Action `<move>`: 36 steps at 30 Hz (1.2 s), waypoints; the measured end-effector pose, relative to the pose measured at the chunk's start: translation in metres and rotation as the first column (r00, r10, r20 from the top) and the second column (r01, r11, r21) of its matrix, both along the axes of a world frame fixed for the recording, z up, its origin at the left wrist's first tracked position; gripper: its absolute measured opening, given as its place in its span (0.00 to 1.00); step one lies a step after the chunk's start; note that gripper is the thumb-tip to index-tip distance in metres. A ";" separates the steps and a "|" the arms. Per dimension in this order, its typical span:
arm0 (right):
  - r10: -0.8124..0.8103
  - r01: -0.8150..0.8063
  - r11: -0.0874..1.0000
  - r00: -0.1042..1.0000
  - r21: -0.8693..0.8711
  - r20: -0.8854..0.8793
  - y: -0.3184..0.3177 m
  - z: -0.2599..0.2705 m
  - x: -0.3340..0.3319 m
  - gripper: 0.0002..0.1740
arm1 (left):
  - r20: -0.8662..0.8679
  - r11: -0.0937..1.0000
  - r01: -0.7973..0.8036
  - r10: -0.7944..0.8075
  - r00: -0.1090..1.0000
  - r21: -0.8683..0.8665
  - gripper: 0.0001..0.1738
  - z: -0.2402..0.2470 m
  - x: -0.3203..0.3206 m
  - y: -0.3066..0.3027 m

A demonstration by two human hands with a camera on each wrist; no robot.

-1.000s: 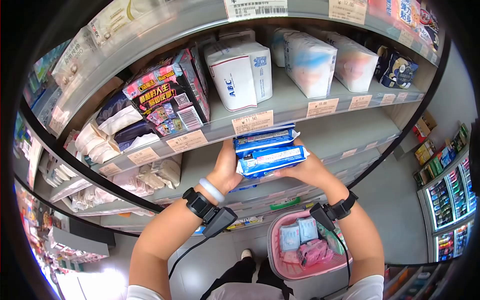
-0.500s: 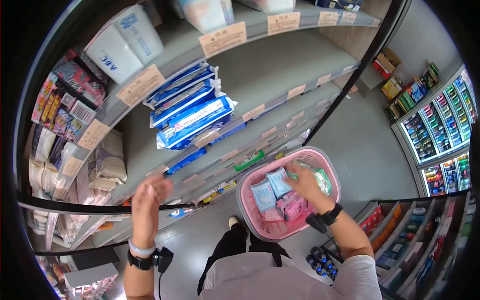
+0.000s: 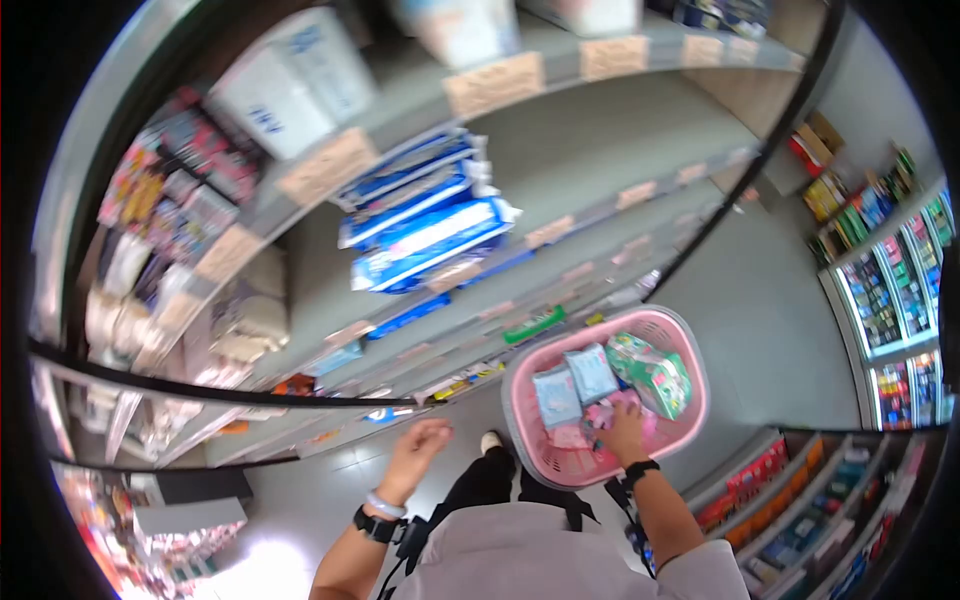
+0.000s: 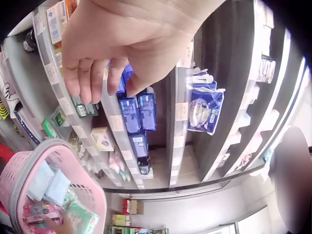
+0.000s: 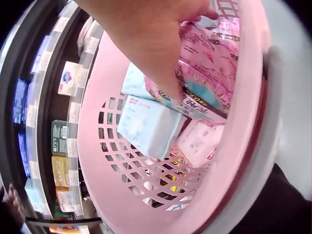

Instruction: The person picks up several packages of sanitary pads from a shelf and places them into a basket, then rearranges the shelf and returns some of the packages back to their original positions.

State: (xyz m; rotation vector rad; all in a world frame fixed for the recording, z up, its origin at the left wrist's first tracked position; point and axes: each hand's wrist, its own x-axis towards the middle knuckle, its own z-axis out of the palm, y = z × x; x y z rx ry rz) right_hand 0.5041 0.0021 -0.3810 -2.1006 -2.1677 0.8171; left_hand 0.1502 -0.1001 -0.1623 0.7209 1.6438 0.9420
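Observation:
In the head view, my right hand (image 3: 625,435) reaches into a pink basket (image 3: 697,365) and grips a bright pink package. The right wrist view has the thumb side of this hand (image 5: 146,44) against the pink package (image 5: 209,58); most fingertips are hidden behind it. Light blue packs (image 3: 557,393) and a green pack (image 3: 668,388) lie around it in the basket. My left hand (image 3: 415,455) holds nothing and hangs left of the basket, fingers loosely bent. Blue packets (image 3: 435,240) lie stacked on the shelf.
Shelving (image 3: 560,180) with price labels runs along the front and left. White ABC packs (image 3: 295,85) stand on the upper shelf. At the lower right is a rack of small goods (image 3: 800,500); lit display shelves (image 3: 880,300) stand at the far right.
Both hands have left the blue packets, which rest on the shelf. My right hand moved down into the basket and took hold of the pink package; my left hand drew back. The head view turned.

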 end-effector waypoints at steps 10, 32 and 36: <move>-0.036 0.078 0.979 0.975 0.187 -0.220 0.013 0.047 0.021 0.42 | 0.042 0.988 0.157 -0.157 0.987 0.010 0.21 0.004 0.016 0.008; -0.738 -0.498 0.219 0.478 -0.839 -0.476 0.028 0.166 -0.110 0.37 | -0.303 0.945 0.265 -0.200 0.932 0.191 0.63 -0.012 0.029 0.015; -0.643 -0.608 0.243 0.482 -0.756 -0.595 0.025 0.168 -0.100 0.37 | -0.203 0.973 0.228 -0.214 0.955 0.045 0.54 0.001 0.022 0.017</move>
